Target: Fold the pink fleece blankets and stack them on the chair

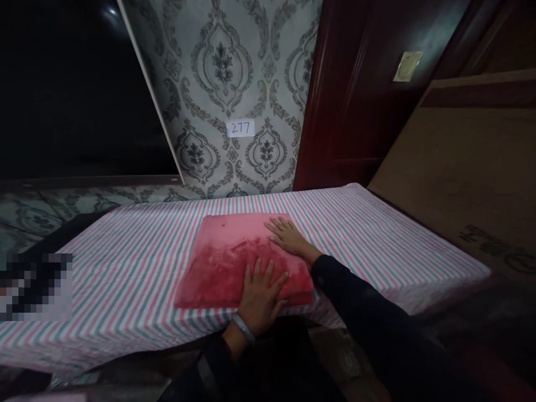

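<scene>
A plush red-pink cushion (218, 257), square and flat, lies on a striped cloth in front of me. Its far part looks lighter pink, its near part darker red. My left hand (260, 296), with a silver bracelet at the wrist, rests flat on the near edge, fingers spread. On the far right part of the cushion my right hand (288, 237) lies palm down with its fingers stretched out. Neither hand grasps anything; both only touch the plush surface.
The pink, grey and white striped cloth (138, 262) covers the table. A large dark screen (79, 95) is at left, and a big cardboard box (469, 167) stands along the right side. On the patterned wall behind is a paper label (240, 128) reading 277.
</scene>
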`<state>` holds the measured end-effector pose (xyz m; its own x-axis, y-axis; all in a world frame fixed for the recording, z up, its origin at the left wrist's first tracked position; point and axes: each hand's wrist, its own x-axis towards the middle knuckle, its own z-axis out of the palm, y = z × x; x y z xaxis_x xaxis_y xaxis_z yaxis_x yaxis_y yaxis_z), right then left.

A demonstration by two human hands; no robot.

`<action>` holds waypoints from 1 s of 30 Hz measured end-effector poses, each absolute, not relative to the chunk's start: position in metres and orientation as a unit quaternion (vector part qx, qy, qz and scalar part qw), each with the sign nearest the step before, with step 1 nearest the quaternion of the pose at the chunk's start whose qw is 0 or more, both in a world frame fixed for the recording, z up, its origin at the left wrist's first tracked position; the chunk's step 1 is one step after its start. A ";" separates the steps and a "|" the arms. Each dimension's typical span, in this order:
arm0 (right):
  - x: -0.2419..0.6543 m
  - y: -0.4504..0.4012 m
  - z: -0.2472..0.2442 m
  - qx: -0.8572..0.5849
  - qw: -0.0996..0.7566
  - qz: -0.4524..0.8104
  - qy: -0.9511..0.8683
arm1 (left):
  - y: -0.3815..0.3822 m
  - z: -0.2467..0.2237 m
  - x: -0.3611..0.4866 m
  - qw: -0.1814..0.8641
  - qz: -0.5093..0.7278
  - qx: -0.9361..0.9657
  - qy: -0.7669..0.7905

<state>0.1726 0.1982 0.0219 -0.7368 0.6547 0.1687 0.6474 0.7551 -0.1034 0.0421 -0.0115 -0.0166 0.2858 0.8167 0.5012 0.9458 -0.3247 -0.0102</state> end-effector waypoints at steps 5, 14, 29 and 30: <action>0.165 0.232 0.021 -0.416 0.098 0.073 -0.901 | -0.011 -0.017 0.043 0.151 -0.210 -0.786 -0.562; 0.188 0.247 0.029 -0.536 0.127 0.137 -0.823 | -0.013 -0.016 0.044 0.121 -0.207 -0.790 -0.565; 0.139 0.112 0.052 -0.101 0.046 0.122 -0.986 | -0.059 0.002 0.014 0.143 -0.206 -0.745 -0.619; 0.135 0.115 0.047 -0.091 0.030 0.115 -0.989 | -0.060 -0.004 0.011 0.140 -0.195 -0.743 -0.625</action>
